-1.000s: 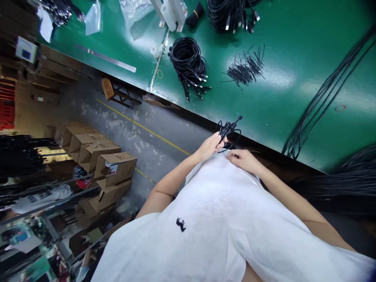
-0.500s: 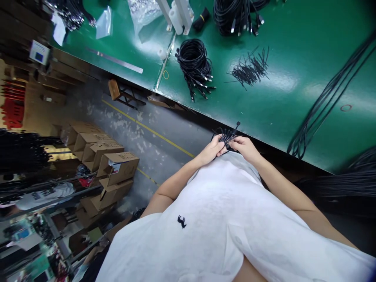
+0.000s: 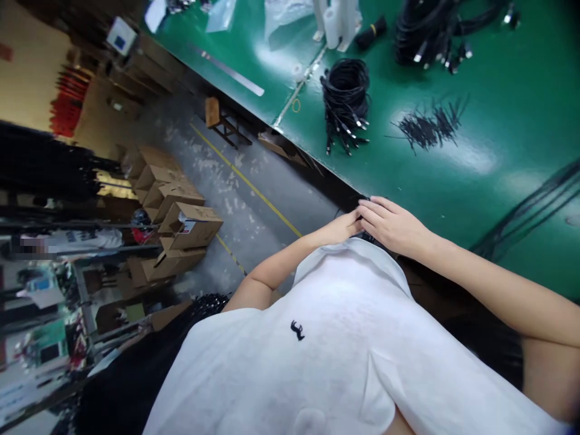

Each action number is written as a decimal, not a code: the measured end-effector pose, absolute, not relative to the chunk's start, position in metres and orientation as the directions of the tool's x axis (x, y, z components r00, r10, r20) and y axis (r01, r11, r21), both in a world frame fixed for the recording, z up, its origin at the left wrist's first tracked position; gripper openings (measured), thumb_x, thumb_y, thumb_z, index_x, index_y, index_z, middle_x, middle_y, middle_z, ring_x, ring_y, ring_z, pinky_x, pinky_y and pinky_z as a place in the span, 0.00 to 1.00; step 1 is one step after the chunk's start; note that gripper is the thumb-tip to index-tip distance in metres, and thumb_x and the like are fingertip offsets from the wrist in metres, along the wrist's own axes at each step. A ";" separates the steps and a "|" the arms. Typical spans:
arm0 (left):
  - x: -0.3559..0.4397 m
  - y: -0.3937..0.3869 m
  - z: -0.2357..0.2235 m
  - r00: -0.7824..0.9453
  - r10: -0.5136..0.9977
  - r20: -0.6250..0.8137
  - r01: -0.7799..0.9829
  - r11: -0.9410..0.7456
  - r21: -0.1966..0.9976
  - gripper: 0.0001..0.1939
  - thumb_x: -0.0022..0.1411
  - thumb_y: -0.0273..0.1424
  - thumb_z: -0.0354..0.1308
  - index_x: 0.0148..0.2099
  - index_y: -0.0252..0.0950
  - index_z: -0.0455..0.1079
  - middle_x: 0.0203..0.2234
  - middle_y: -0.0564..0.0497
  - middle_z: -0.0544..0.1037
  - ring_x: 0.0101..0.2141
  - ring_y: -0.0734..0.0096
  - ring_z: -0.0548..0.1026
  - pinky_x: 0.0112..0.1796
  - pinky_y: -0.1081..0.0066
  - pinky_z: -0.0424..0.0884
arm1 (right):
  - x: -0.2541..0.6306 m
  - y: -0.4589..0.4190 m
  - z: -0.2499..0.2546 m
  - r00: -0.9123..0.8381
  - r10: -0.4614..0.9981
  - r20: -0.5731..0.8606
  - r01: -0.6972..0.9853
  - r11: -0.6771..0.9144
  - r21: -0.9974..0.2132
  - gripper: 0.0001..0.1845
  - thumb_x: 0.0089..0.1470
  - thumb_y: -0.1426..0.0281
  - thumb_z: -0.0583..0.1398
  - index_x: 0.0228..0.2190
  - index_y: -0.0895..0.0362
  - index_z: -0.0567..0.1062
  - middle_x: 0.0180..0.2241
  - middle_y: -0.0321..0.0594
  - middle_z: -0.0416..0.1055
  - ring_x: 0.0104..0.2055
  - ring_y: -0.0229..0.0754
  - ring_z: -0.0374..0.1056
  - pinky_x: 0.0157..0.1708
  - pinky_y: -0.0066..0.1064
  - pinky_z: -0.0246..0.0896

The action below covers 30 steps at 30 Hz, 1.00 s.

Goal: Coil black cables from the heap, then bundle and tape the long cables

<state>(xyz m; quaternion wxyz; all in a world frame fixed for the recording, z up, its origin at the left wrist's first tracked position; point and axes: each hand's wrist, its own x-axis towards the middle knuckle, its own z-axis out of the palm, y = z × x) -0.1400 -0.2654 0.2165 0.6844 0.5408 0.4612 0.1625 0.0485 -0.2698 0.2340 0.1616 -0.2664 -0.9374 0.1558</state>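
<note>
Beside the table [image 3: 507,211], left hand [image 3: 347,226] and right hand [image 3: 392,226] meet around black cable [image 3: 368,237] — grips hidden — where slackening could drop it.

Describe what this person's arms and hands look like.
The left hand and right hand wear no gloves, and no watch or bracelet shows at either wrist. The forearms are bare below short white sleeves. The white shirt has a small black emblem.

Cardboard boxes [image 3: 202,229], wooden stool [image 3: 212,112]
</note>
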 end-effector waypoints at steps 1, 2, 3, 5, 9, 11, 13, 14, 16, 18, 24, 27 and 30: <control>-0.139 -0.264 0.216 0.528 0.714 -0.460 0.222 0.406 0.886 0.12 0.63 0.31 0.56 0.48 0.32 0.67 0.23 0.57 0.65 0.27 0.76 0.64 0.31 0.73 0.61 | 0.049 -0.266 0.237 -0.843 0.504 0.189 0.437 0.845 -0.308 0.19 0.64 0.76 0.47 0.39 0.58 0.78 0.44 0.49 0.74 0.53 0.49 0.65 0.60 0.47 0.54; -0.138 -0.263 0.215 0.537 0.700 -0.470 0.167 0.458 0.873 0.10 0.63 0.30 0.55 0.46 0.32 0.67 0.22 0.58 0.63 0.24 0.77 0.62 0.29 0.74 0.59 | 0.049 -0.263 0.239 -0.873 0.461 0.160 0.422 0.878 -0.228 0.19 0.64 0.76 0.47 0.39 0.59 0.78 0.41 0.49 0.74 0.49 0.49 0.66 0.58 0.46 0.56; -0.138 -0.262 0.214 0.548 0.683 -0.482 0.116 0.509 0.853 0.08 0.64 0.29 0.54 0.45 0.32 0.67 0.21 0.59 0.62 0.22 0.79 0.60 0.26 0.74 0.57 | 0.050 -0.261 0.241 -0.895 0.424 0.137 0.404 0.902 -0.150 0.20 0.64 0.77 0.47 0.40 0.60 0.78 0.41 0.50 0.73 0.47 0.49 0.66 0.57 0.45 0.57; -0.136 -0.260 0.209 0.562 0.658 -0.502 0.036 0.587 0.809 0.04 0.63 0.26 0.53 0.41 0.32 0.66 0.19 0.60 0.60 0.20 0.80 0.57 0.24 0.76 0.54 | 0.051 -0.258 0.241 -0.920 0.374 0.120 0.371 0.927 -0.046 0.21 0.63 0.78 0.46 0.45 0.62 0.76 0.44 0.53 0.72 0.45 0.50 0.65 0.52 0.44 0.60; -0.137 -0.257 0.198 0.579 0.651 -0.491 -0.083 0.646 0.759 0.05 0.61 0.26 0.57 0.33 0.33 0.62 0.18 0.59 0.61 0.20 0.81 0.58 0.23 0.76 0.53 | 0.050 -0.253 0.240 -0.940 0.326 0.101 0.335 0.938 0.087 0.22 0.60 0.80 0.46 0.44 0.63 0.77 0.41 0.55 0.70 0.39 0.51 0.63 0.39 0.43 0.60; -0.138 -0.257 0.194 0.600 0.654 -0.460 -0.142 0.654 0.743 0.08 0.60 0.29 0.60 0.34 0.33 0.63 0.19 0.59 0.63 0.20 0.81 0.59 0.23 0.76 0.54 | 0.049 -0.251 0.239 -0.959 0.272 0.078 0.283 0.935 0.212 0.21 0.59 0.81 0.47 0.39 0.63 0.79 0.35 0.54 0.69 0.35 0.51 0.61 0.33 0.42 0.57; -0.138 -0.258 0.191 0.603 0.660 -0.447 -0.194 0.666 0.720 0.10 0.60 0.30 0.61 0.41 0.32 0.66 0.20 0.59 0.64 0.20 0.80 0.60 0.24 0.75 0.54 | 0.048 -0.249 0.236 -0.975 0.212 0.061 0.220 0.917 0.332 0.20 0.58 0.81 0.48 0.35 0.62 0.80 0.31 0.51 0.68 0.32 0.50 0.60 0.31 0.40 0.55; -0.137 -0.259 0.189 0.594 0.665 -0.452 -0.215 0.673 0.708 0.14 0.59 0.29 0.61 0.47 0.31 0.66 0.21 0.59 0.65 0.21 0.80 0.61 0.24 0.74 0.55 | 0.049 -0.247 0.234 -0.981 0.184 0.055 0.191 0.907 0.375 0.19 0.57 0.82 0.49 0.33 0.61 0.80 0.30 0.51 0.68 0.32 0.49 0.59 0.29 0.40 0.54; -0.136 -0.258 0.187 0.575 0.669 -0.471 -0.239 0.688 0.686 0.29 0.58 0.25 0.61 0.61 0.30 0.60 0.22 0.59 0.67 0.23 0.77 0.65 0.27 0.73 0.59 | 0.050 -0.242 0.228 -0.988 0.144 0.056 0.154 0.899 0.411 0.19 0.55 0.83 0.49 0.31 0.60 0.79 0.28 0.50 0.67 0.31 0.49 0.59 0.28 0.39 0.52; -0.133 -0.254 0.184 0.563 0.664 -0.491 -0.258 0.706 0.659 0.38 0.56 0.21 0.57 0.68 0.31 0.52 0.25 0.56 0.71 0.26 0.75 0.69 0.32 0.71 0.63 | 0.052 -0.231 0.220 -0.983 0.162 0.086 0.182 0.909 0.376 0.18 0.55 0.82 0.50 0.29 0.60 0.78 0.27 0.49 0.67 0.30 0.48 0.60 0.28 0.39 0.50; -0.130 -0.233 0.186 0.522 0.729 -0.443 -0.247 0.626 0.740 0.37 0.55 0.21 0.54 0.67 0.33 0.58 0.39 0.46 0.78 0.39 0.68 0.76 0.47 0.65 0.66 | 0.057 -0.196 0.208 -0.896 0.415 0.160 0.423 0.906 0.018 0.10 0.58 0.75 0.53 0.27 0.58 0.72 0.25 0.43 0.69 0.27 0.44 0.64 0.30 0.36 0.52; -0.135 -0.225 0.196 0.507 0.773 -0.382 0.149 0.357 0.922 0.33 0.60 0.25 0.56 0.68 0.36 0.57 0.40 0.47 0.78 0.43 0.64 0.75 0.48 0.64 0.65 | 0.053 -0.192 0.211 -0.836 0.530 0.144 0.533 0.846 -0.021 0.09 0.57 0.75 0.54 0.27 0.59 0.72 0.26 0.43 0.71 0.28 0.44 0.66 0.30 0.34 0.51; -0.138 -0.219 0.204 0.439 0.867 -0.235 0.654 -0.129 0.745 0.25 0.63 0.35 0.58 0.61 0.36 0.66 0.41 0.45 0.77 0.47 0.56 0.72 0.49 0.60 0.63 | 0.046 -0.194 0.214 -0.799 0.597 0.080 0.597 0.802 -0.023 0.09 0.56 0.77 0.54 0.28 0.60 0.72 0.24 0.43 0.70 0.28 0.44 0.66 0.29 0.34 0.48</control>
